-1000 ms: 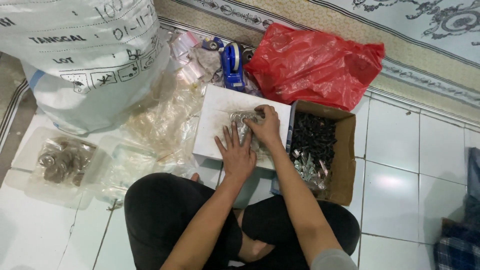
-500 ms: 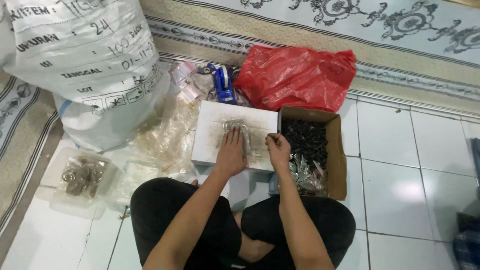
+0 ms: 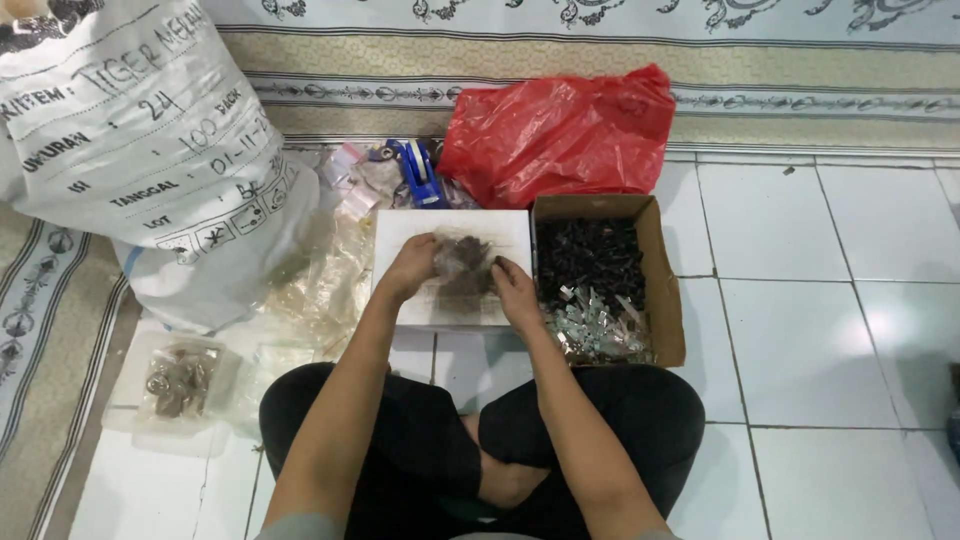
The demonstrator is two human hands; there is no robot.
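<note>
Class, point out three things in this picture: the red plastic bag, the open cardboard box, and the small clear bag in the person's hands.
red plastic bag (image 3: 560, 130), head view, middle of its crumpled front.
cardboard box (image 3: 668, 290), head view, its right wall.
small clear bag (image 3: 462, 262), head view, the part showing between the two hands.

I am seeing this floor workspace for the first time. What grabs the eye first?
The crumpled red plastic bag at top centre stands out, with the big white woven sack at left. Centrally, the left hand and right hand hold a small clear packet over a flat white box.
</note>
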